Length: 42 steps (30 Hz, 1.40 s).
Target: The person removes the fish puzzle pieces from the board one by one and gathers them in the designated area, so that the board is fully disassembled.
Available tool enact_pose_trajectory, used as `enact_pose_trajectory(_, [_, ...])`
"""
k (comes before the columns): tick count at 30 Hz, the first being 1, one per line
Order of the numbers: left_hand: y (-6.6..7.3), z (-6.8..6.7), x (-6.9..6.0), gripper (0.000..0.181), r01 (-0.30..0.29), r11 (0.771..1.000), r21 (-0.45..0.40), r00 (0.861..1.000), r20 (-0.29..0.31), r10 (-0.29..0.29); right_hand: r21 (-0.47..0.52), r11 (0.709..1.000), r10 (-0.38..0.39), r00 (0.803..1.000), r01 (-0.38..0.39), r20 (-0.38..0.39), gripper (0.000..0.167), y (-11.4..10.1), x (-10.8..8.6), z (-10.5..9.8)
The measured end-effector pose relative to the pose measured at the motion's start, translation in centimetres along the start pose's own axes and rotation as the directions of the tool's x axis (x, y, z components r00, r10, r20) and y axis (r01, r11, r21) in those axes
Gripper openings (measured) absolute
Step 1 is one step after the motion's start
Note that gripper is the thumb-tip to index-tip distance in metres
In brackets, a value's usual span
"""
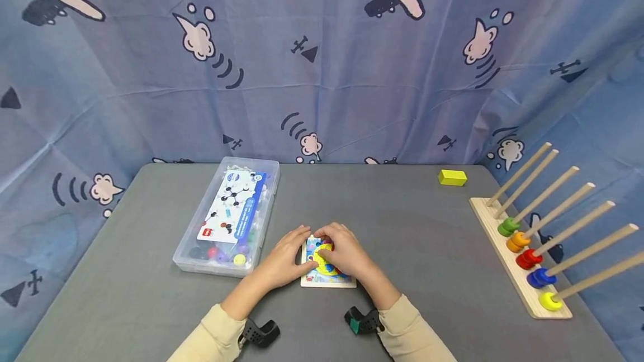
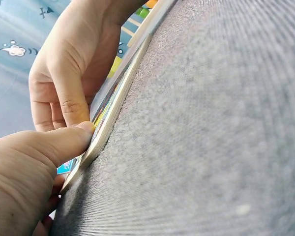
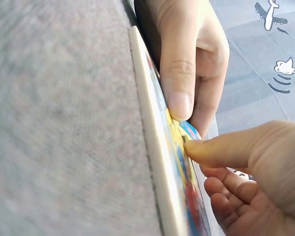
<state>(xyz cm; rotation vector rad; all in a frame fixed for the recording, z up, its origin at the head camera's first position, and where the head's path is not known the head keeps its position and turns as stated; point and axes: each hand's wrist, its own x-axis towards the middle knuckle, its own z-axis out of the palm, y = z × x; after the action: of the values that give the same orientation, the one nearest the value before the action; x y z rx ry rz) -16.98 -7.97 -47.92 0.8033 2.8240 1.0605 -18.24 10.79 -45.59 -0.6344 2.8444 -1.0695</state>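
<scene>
Both thumbs at yellow piece (image 3: 175, 132) on puzzle board (image 1: 328, 284)

Find puzzle board resting on grey table (image 1: 402, 228), near edge, directly before the person. Find yellow piece about the middle of the board's picture, partly covered. Cannot fix its long axis beneath the fingers; read board outline as near square, squared up to twelve o'clock.

Judge as decisive: placement of piece between the two thumbs. Locate left hand (image 1: 284, 258) at nine o'clock from board centre, clasping the board's left side, thumb on the face, fingers about the edge toward eleven. Locate right hand (image 1: 347, 250) at two o'clock, reaching over the board, thumb touching yellow piece. Cannot tell whether pinching or merely pressing there. Rate right hand as nearer, by greater overlap.

Further out, record clear plastic case (image 1: 221, 267) at ten o'clock, just beside left hand; yellow block (image 1: 452, 178) at two, well apart; wooden peg rack (image 1: 492, 222) at three, well apart; printed curtain (image 1: 352, 99) at twelve, behind table.
</scene>
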Motion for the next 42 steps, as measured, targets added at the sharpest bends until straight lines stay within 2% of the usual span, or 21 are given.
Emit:
enact_pose_trajectory(5, [0.0,0.0,0.0,0.069,0.006,1.0,-0.014,1.0,0.001,-0.006,-0.011,0.999,0.033,0.999,-0.033,-0.002,0.027,0.2,0.1,-1.3])
enact_pose_trajectory(8, [0.1,0.0,-0.1,0.07,0.01,1.0,-0.013,1.0,-0.004,-0.01,-0.023,0.998,0.06,0.998,-0.061,-0.018,0.026,1.0,0.0,-2.7])
enact_pose_trajectory(13, [0.0,0.0,-0.1,0.07,0.01,1.0,0.006,1.0,-0.012,-0.01,-0.061,0.995,0.077,0.996,-0.08,-0.048,0.029,3.8,-0.6,-5.2])
enact_pose_trajectory(18, [0.0,0.1,0.0,0.07,0.006,1.0,0.017,1.0,-0.009,-0.006,-0.078,0.99,0.111,0.991,-0.117,-0.078,0.027,6.9,-1.1,-6.8])
enact_pose_trajectory(22, [-0.1,0.2,0.0,0.07,0.002,1.0,0.02,1.0,-0.01,-0.001,-0.053,0.989,0.136,0.986,-0.142,-0.094,0.026,8.3,-1.4,-7.2])
enact_pose_trajectory(28, [-0.1,0.3,0.0,0.07,-0.006,1.0,0.019,1.0,0.002,0.006,-0.034,0.987,0.15,0.98,-0.155,-0.128,0.023,8.9,-1.8,-7.0])
enact_pose_trajectory(42, [-0.1,0.1,-0.1,0.07,0.012,1.0,0.021,1.0,0.004,-0.012,0.041,0.992,0.122,0.983,-0.117,-0.134,0.029,9.6,-1.8,-6.6])
